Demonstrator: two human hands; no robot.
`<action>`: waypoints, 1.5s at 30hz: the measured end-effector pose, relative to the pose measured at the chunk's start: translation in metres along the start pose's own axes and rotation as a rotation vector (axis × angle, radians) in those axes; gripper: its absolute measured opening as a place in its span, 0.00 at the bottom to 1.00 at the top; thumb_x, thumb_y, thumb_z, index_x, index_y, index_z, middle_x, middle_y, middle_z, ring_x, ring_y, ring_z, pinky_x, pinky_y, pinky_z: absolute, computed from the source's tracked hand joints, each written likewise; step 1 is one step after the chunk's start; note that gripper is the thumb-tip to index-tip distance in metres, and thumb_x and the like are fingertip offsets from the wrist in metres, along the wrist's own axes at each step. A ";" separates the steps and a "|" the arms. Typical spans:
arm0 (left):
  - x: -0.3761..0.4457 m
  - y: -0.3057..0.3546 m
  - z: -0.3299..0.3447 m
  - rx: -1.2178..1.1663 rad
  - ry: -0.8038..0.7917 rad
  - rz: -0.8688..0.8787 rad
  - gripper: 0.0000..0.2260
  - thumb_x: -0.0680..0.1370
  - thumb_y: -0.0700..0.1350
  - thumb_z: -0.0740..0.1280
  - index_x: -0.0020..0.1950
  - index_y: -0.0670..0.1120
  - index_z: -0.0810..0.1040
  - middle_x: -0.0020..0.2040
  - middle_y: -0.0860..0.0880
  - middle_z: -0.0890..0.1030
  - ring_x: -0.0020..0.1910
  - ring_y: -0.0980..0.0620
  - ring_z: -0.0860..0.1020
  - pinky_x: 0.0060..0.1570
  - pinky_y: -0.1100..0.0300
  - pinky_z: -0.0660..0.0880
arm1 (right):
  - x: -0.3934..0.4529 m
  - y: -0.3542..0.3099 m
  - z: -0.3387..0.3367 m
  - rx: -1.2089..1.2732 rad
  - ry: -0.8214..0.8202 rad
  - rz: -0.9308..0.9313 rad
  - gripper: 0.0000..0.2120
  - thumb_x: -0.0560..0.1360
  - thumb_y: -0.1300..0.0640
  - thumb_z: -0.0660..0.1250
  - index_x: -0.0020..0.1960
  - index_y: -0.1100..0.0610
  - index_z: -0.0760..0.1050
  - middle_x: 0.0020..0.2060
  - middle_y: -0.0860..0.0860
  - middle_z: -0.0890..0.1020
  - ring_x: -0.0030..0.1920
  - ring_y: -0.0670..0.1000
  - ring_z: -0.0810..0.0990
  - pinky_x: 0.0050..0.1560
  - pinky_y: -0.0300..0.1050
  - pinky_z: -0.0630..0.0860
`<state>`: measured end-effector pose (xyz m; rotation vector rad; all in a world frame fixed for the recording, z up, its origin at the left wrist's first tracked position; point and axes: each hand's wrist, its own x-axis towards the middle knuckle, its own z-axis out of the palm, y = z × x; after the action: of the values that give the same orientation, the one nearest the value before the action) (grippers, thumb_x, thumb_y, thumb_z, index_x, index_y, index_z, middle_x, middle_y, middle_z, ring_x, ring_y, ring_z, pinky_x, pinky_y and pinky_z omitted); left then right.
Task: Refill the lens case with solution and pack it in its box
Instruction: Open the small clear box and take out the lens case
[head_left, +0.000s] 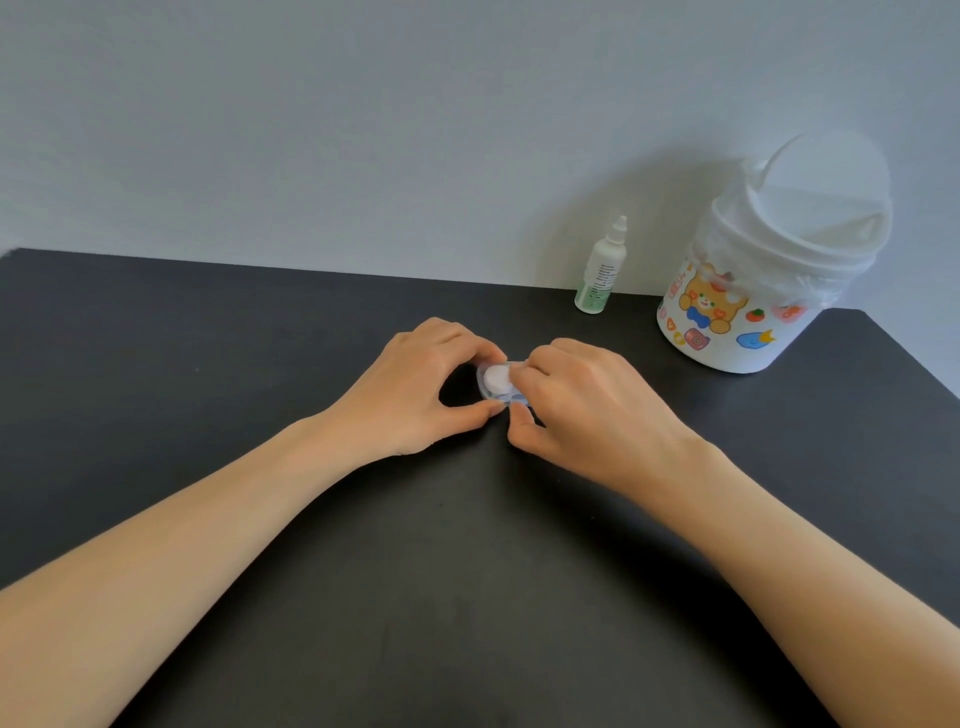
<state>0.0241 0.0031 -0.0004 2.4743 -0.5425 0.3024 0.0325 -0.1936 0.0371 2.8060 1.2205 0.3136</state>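
A small clear box (493, 400) lies on the black table (260, 364) at the middle, with the white round cap of the lens case (497, 378) showing inside it. My left hand (415, 389) pinches the box's left end between curled fingers and thumb. My right hand (582, 405) grips its right end and hides that half. A white and green solution bottle (601, 270) stands upright and capped at the table's far edge, right of both hands.
A white lidded bin (753, 280) with cartoon stickers stands at the back right, next to the bottle. A grey wall runs behind the table. The table's right edge slants past the bin.
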 end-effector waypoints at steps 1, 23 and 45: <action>0.000 0.000 0.000 0.001 0.004 0.000 0.16 0.75 0.55 0.72 0.61 0.54 0.78 0.55 0.59 0.79 0.59 0.59 0.71 0.62 0.51 0.70 | 0.000 0.000 0.000 -0.007 0.000 -0.004 0.14 0.80 0.52 0.59 0.57 0.57 0.79 0.45 0.51 0.78 0.44 0.50 0.74 0.43 0.44 0.73; -0.001 -0.004 0.002 -0.185 0.046 -0.168 0.33 0.69 0.53 0.78 0.68 0.59 0.64 0.51 0.68 0.83 0.53 0.80 0.71 0.52 0.87 0.57 | 0.013 0.039 0.042 0.831 0.522 0.484 0.04 0.79 0.56 0.71 0.51 0.55 0.76 0.42 0.42 0.84 0.41 0.38 0.83 0.41 0.45 0.83; -0.002 -0.003 0.003 -0.129 0.056 -0.175 0.31 0.71 0.53 0.77 0.72 0.59 0.69 0.56 0.66 0.82 0.65 0.64 0.69 0.60 0.68 0.61 | -0.014 0.028 0.038 0.634 0.312 0.343 0.07 0.75 0.48 0.75 0.50 0.50 0.83 0.45 0.39 0.73 0.37 0.47 0.76 0.42 0.26 0.69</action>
<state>0.0241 0.0037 -0.0051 2.3615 -0.3089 0.2580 0.0514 -0.2223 0.0019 3.6451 1.0106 0.4675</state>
